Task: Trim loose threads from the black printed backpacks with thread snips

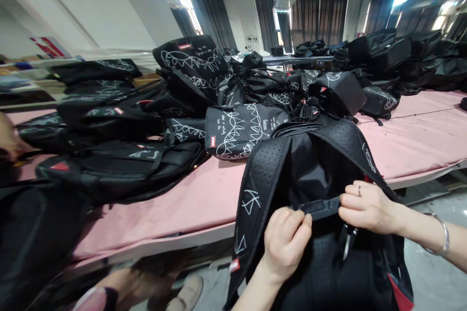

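Note:
A black backpack (321,272) stands open in front of me, its padded shoulder straps marked with white line drawings. A short black webbing strap (321,208) is stretched across it. My left hand (286,243) pinches the left end of this strap, and my right hand (367,208) is closed around the right end. Below my right hand hangs a small metal blade-like tool (349,243), perhaps thread snips; how it is held is hidden. The part of the strap inside my fingers is out of sight.
Several more black backpacks are heaped on the pink-covered table (175,209), one with white scribbles (248,131) just beyond mine. More bags (386,53) are stacked at the back right. Another person's arm (127,282) shows at the lower left, near a shoe (186,294).

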The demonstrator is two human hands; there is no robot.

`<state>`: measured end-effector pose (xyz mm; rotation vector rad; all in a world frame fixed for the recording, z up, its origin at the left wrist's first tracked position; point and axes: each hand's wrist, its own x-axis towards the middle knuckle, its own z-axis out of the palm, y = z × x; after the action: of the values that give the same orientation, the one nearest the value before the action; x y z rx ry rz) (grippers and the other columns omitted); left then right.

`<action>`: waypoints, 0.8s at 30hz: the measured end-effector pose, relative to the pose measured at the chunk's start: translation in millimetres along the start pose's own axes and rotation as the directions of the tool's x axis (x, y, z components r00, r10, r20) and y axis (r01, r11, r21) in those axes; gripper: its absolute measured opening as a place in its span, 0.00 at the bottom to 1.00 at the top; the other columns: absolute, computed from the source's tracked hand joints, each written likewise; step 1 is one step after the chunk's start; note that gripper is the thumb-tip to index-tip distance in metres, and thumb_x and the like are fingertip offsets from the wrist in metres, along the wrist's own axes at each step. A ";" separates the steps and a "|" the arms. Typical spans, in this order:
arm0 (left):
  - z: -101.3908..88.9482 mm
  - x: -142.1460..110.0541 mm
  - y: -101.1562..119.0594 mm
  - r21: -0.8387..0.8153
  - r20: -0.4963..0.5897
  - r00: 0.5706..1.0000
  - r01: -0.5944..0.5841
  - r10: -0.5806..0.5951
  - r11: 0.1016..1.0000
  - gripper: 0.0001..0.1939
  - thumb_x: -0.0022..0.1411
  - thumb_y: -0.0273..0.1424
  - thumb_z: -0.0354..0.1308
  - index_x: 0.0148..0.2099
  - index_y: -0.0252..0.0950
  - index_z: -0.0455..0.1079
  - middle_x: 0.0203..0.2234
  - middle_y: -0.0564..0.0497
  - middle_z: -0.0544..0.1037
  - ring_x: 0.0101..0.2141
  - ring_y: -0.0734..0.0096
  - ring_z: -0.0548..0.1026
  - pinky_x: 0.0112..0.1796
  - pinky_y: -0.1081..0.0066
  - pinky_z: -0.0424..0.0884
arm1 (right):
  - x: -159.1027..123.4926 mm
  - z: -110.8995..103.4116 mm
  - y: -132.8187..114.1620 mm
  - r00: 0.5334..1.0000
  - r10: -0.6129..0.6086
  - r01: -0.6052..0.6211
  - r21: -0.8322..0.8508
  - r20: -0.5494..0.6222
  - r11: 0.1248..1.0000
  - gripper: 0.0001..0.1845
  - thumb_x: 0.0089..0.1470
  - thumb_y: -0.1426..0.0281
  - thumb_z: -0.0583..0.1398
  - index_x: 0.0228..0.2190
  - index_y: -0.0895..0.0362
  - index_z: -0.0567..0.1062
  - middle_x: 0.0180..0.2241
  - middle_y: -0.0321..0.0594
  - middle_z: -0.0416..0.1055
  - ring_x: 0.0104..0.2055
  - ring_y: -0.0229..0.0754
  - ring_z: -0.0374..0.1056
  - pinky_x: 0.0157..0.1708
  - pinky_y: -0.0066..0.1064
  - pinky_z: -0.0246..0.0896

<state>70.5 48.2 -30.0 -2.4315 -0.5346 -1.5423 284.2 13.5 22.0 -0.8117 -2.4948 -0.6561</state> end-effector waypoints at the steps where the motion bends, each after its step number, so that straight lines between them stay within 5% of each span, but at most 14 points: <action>1: 1.2 -2.3 1.4 -0.011 -0.023 0.999 -0.023 0.023 1.000 0.07 0.51 0.16 0.57 0.32 0.32 0.67 0.25 0.48 0.71 0.27 0.72 0.67 0.27 0.70 0.66 | -0.8 -1.7 -2.1 1.000 -0.012 0.012 -0.014 -0.006 1.000 0.17 0.57 0.78 0.48 0.19 0.57 0.64 0.19 0.34 0.56 0.23 0.37 0.49 0.24 0.31 0.41; 8: 0.0 -9.3 5.9 -0.073 -0.059 0.998 0.001 -0.005 0.997 0.12 0.50 0.15 0.57 0.36 0.33 0.67 0.28 0.49 0.71 0.29 0.71 0.68 0.29 0.68 0.68 | -4.8 -8.9 -7.5 1.000 -0.003 0.003 -0.046 -0.002 0.999 0.17 0.56 0.79 0.49 0.19 0.57 0.64 0.18 0.34 0.56 0.22 0.37 0.50 0.23 0.31 0.42; 12: -7.1 5.6 8.2 -0.049 0.205 0.968 0.160 -0.147 0.986 0.13 0.54 0.23 0.56 0.44 0.33 0.67 0.34 0.44 0.72 0.32 0.68 0.67 0.32 0.65 0.68 | -2.7 -1.6 -7.6 0.995 0.103 -0.102 -0.020 0.019 0.995 0.16 0.57 0.77 0.48 0.20 0.57 0.66 0.20 0.35 0.59 0.23 0.36 0.53 0.23 0.30 0.47; 15: -6.6 21.6 -1.3 0.057 0.374 0.900 0.217 -0.222 0.975 0.14 0.56 0.30 0.55 0.46 0.33 0.67 0.35 0.45 0.74 0.31 0.65 0.67 0.32 0.63 0.67 | 4.6 -8.1 -16.2 0.934 0.357 -0.358 0.116 0.035 0.926 0.12 0.58 0.75 0.48 0.30 0.58 0.71 0.30 0.40 0.66 0.27 0.36 0.61 0.26 0.28 0.55; 17: -6.3 30.4 -14.2 0.075 0.339 0.910 0.227 -0.239 0.971 0.08 0.58 0.27 0.53 0.40 0.36 0.69 0.31 0.48 0.76 0.29 0.67 0.66 0.30 0.65 0.65 | 7.0 -25.7 -25.9 0.876 0.476 -0.474 0.321 0.078 0.820 0.12 0.58 0.74 0.48 0.37 0.58 0.70 0.36 0.43 0.67 0.32 0.36 0.65 0.29 0.26 0.60; 20: -14.6 41.3 -38.4 0.040 0.184 0.958 0.215 -0.219 0.976 0.09 0.57 0.23 0.51 0.37 0.37 0.71 0.30 0.50 0.77 0.31 0.68 0.67 0.32 0.66 0.65 | -3.2 -62.7 -34.7 0.862 0.494 -0.470 0.545 0.115 0.694 0.12 0.59 0.70 0.49 0.40 0.55 0.70 0.35 0.43 0.68 0.35 0.38 0.67 0.31 0.26 0.64; 24: -37.5 56.0 -76.1 -0.025 -0.034 0.984 0.172 -0.173 0.985 0.10 0.52 0.23 0.54 0.37 0.40 0.72 0.30 0.51 0.77 0.32 0.68 0.69 0.36 0.64 0.65 | -32.3 -87.4 -15.7 0.743 0.654 -0.561 0.399 -0.144 0.725 0.10 0.55 0.72 0.54 0.40 0.52 0.70 0.34 0.43 0.70 0.35 0.41 0.68 0.32 0.28 0.65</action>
<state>29.8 114.4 35.6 -2.4247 -0.7426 -1.6630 320.0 -59.9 69.6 -1.2305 -1.8278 -0.0885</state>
